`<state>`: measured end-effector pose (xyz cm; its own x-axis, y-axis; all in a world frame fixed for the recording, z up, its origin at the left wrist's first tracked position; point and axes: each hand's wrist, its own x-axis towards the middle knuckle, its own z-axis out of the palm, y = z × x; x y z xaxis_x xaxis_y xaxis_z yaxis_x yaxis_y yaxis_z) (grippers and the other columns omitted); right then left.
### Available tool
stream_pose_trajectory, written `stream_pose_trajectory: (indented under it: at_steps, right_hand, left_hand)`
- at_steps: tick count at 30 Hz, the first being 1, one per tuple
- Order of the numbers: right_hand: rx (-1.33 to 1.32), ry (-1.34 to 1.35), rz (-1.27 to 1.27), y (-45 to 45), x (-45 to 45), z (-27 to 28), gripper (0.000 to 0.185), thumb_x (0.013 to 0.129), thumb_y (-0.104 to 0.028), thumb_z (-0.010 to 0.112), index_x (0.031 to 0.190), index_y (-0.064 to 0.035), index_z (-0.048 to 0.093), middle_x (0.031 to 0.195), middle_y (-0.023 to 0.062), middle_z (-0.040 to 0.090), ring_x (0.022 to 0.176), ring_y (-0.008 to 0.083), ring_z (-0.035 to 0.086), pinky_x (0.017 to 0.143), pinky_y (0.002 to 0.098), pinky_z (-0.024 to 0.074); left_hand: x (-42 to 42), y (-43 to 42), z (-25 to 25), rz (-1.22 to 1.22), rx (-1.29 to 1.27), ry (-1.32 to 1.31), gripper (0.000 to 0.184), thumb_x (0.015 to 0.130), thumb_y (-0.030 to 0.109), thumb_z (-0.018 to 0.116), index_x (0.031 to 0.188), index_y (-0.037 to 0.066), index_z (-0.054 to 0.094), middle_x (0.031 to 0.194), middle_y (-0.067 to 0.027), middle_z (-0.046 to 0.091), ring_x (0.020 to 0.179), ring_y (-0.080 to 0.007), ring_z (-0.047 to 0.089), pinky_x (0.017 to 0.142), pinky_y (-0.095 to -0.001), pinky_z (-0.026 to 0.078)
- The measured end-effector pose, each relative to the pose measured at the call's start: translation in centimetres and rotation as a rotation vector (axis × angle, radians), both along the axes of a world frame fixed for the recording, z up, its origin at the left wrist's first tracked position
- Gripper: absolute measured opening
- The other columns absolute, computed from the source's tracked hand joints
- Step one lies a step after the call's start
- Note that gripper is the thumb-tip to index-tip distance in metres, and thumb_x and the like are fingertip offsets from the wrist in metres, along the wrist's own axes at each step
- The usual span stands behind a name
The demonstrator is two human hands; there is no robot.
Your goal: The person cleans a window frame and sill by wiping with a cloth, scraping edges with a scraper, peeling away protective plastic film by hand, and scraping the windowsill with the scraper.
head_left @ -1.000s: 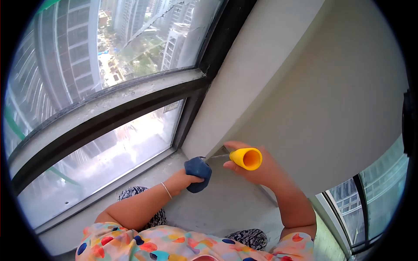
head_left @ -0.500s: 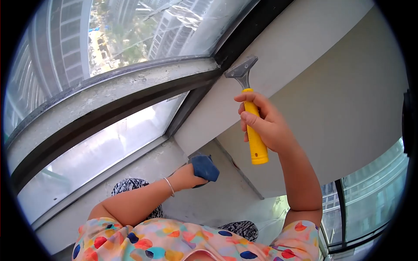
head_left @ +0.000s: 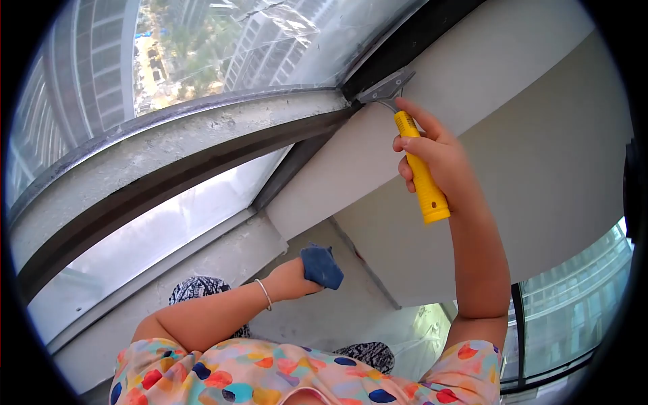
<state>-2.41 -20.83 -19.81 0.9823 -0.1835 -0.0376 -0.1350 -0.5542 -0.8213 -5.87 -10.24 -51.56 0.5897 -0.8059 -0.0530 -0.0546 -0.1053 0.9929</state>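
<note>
My right hand [head_left: 435, 152] is closed round the yellow handle of a scraper [head_left: 422, 169], with the index finger stretched along its neck. The scraper's wide grey metal head [head_left: 386, 86] lies at the dark window frame [head_left: 378, 71], near the corner where it meets the pale wall. Lower down, my left hand [head_left: 291, 278] grips a bunched dark blue cloth [head_left: 321, 266] in front of my body, above the floor.
A dusty ledge [head_left: 202, 121] curves across the window [head_left: 202, 47], with a lower pane [head_left: 169, 229] beneath it. The pale wall [head_left: 513, 162] rises on the right. A grey sill [head_left: 236, 250] runs below, and another window [head_left: 567, 297] stands at the lower right.
My right hand has turned the scraper from pointing at me to pointing up, and raised it to the frame corner. My left hand, still holding the cloth, has shifted slightly right.
</note>
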Motion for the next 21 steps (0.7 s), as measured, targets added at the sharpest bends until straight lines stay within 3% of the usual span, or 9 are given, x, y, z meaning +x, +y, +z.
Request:
stream_pose_trajectory:
  at_steps: [3,21]
  right_hand:
    - [-0.040,0.039,-0.027,0.4,0.5,0.5,0.055,0.083,-0.009,0.052,0.137,-0.0121,0.042,0.090,0.0076,0.054,0.056,0.0107,0.055,0.051,0.0254,0.0491]
    - [-0.293,0.139,-0.065,2.6,1.3,2.7,0.052,0.085,-0.016,0.050,0.136,-0.0113,0.044,0.086,0.0089,0.056,0.052,0.0072,0.053,0.048,0.0203,0.0483]
  left_hand:
    - [-0.4,-0.5,-0.9,0.056,-0.122,-0.010,0.045,0.069,0.032,0.073,0.106,0.009,0.061,0.099,-0.0161,0.065,0.094,-0.0329,0.062,0.082,-0.0372,0.048]
    - [-1.0,0.3,1.0,0.016,-0.116,-0.012,0.053,0.070,0.031,0.072,0.116,0.011,0.054,0.105,-0.0149,0.064,0.098,-0.0331,0.060,0.084,-0.0382,0.048]
